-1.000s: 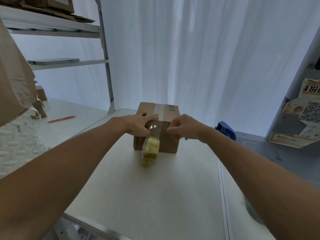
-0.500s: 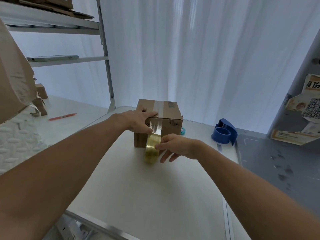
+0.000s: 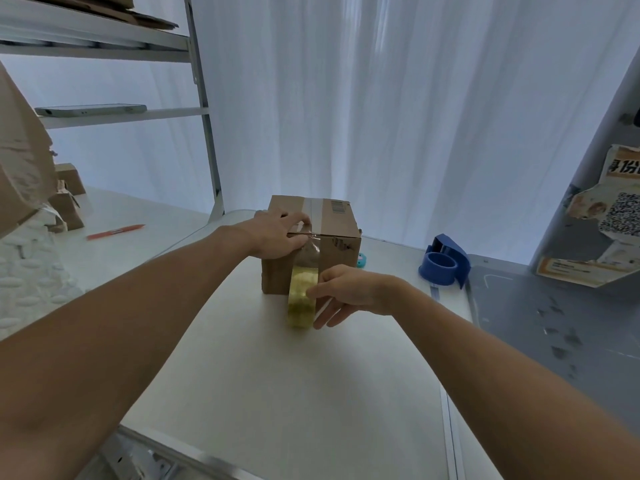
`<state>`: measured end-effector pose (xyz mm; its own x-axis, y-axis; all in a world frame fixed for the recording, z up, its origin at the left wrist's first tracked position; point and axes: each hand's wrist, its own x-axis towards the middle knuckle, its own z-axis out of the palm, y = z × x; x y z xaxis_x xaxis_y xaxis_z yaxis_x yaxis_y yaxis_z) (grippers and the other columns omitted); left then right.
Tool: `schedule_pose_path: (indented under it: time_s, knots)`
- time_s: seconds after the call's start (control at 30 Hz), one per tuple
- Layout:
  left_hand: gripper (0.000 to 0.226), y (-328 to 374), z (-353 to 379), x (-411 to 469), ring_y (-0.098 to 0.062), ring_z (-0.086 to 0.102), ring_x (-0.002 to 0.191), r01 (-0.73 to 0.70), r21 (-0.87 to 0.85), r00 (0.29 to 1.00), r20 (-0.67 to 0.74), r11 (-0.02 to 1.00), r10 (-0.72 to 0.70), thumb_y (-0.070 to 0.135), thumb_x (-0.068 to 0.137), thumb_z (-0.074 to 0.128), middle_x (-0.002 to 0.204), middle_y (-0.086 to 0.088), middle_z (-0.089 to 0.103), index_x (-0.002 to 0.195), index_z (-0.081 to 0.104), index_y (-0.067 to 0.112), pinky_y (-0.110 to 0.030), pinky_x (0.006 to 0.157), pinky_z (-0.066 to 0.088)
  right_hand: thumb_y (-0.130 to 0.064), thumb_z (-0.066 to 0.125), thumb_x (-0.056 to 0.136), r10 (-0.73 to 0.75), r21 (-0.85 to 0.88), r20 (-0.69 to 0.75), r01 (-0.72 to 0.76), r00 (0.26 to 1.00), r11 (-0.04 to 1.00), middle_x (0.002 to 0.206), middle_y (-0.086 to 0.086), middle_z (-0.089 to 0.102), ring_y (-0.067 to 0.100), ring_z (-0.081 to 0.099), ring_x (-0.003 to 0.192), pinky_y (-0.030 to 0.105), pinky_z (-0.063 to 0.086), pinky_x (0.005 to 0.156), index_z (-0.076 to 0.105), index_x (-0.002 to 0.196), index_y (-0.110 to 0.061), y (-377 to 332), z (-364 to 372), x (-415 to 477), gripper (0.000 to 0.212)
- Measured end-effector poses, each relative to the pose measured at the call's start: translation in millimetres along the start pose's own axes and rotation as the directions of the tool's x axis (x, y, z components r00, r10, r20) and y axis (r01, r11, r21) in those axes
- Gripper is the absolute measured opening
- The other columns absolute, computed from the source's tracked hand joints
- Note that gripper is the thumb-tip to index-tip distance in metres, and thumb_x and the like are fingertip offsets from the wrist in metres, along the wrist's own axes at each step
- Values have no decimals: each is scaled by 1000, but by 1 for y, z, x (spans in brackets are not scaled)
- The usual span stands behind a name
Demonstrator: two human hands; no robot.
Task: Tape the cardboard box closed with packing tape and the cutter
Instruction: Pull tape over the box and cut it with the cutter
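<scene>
At the upper left of the frame a metal shelf rack point(image 3: 204, 109) is carrying a phone point(image 3: 90, 110), and below it, at the left edge, an orange pen point(image 3: 115, 232) is lying on a side surface. Moving toward the middle, the left hand point(image 3: 277, 233) is pressing down on the near top edge of the cardboard box point(image 3: 341, 237), its fingers point(image 3: 294, 220) spread flat over the tape end rather than gripping anything. The box is sitting on the white bench point(image 3: 277, 375) at the centre of the frame, flaps shut, with a strip of clear tape point(image 3: 313, 211) already running across its top and down the near face. Just below centre, the right hand point(image 3: 346, 292) is holding the yellowish packing tape roll point(image 3: 302, 299), thumb and fingers closed on its side, the roll hanging in front of the box's near face and joined to it by the stretched strip. Further right, a blue tape dispenser point(image 3: 445, 263) is standing on the bench, well apart from both hands; a small teal object point(image 3: 362, 260) is peeking out beside the box and may be the cutter, though that cannot be told. The top seam appears covered; what seems left is cutting the strip from the roll and smoothing the end.
</scene>
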<state>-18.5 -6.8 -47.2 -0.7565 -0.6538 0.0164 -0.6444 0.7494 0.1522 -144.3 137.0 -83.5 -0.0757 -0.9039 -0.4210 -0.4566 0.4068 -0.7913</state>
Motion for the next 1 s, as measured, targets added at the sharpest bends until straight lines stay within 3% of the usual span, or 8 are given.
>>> schedule_pose_path:
  time_s: [0.2, 0.3, 0.4, 0.53, 0.63, 0.73, 0.87, 1.0]
  knots:
    - [67, -3, 3, 2, -40, 31, 140, 40, -57, 999, 21, 998, -39, 79, 87, 27, 159, -6, 29, 143, 32, 44, -55, 112, 33, -23, 52, 100, 26, -63, 79, -21, 997, 998, 114, 14, 72, 27, 73, 95, 35, 59, 83, 63, 115, -4, 3, -18, -4, 27]
    - [80, 5, 1, 2, -36, 26, 144, 11, 41, 996, -93, 999, -7, 84, 81, 19, 157, -6, 34, 143, 38, 37, -59, 113, 28, -20, 51, 100, 107, -144, 75, -96, 991, 985, 110, 13, 73, 28, 73, 93, 33, 59, 75, 62, 117, -4, 12, -35, -8, 26]
    - [66, 17, -7, 9, -32, 30, 144, -35, 51, 973, -228, 998, 46, 66, 94, 29, 156, -5, 39, 146, 41, 27, -55, 112, 31, -22, 52, 99, 200, -278, -28, -200, 979, 939, 105, 8, 75, 23, 74, 87, 31, 56, 74, 63, 117, -8, 24, -49, -11, 25]
    - [65, 40, -8, 21, -32, 37, 141, -66, 89, 982, -173, 994, 81, 59, 98, 35, 157, -5, 37, 153, 28, 24, -53, 111, 33, -18, 49, 99, 152, -319, -265, -236, 952, 918, 103, 8, 73, 18, 71, 80, 28, 54, 72, 60, 118, -8, 40, -62, -8, 24]
    - [67, 52, -4, 29, -32, 30, 146, -103, 101, 990, -88, 990, 112, 62, 97, 34, 163, -1, 27, 155, 23, 30, -52, 113, 30, -15, 51, 98, 79, -337, -361, -209, 929, 918, 109, 10, 69, 21, 68, 89, 31, 57, 78, 58, 121, -7, 49, -70, 1, 25]
    - [68, 58, 3, 37, -35, 30, 145, -121, 185, 993, 32, 975, 118, 70, 94, 27, 165, 0, 21, 154, 18, 40, -54, 113, 31, -15, 56, 95, 3, -437, -402, -195, 915, 878, 127, 11, 61, 23, 61, 108, 34, 52, 95, 55, 126, -12, 56, -76, 14, 31]
    - [66, 54, 11, 51, -35, 35, 140, -126, 298, 992, 10, 946, 128, 70, 94, 23, 162, -2, 25, 154, 14, 44, -55, 110, 35, -15, 55, 95, -56, -560, -371, -176, 927, 809, 144, 9, 50, 26, 51, 126, 35, 41, 105, 43, 143, -17, 59, -78, 30, 50]
    - [64, 48, 16, 65, -36, 30, 143, -118, 308, 992, -15, 944, 129, 68, 95, 22, 162, -2, 23, 154, 12, 45, -60, 112, 28, -13, 54, 94, -63, -614, -359, -185, 931, 767, 149, 9, 45, 28, 46, 131, 37, 39, 107, 35, 148, -13, 65, -82, 53, 57]
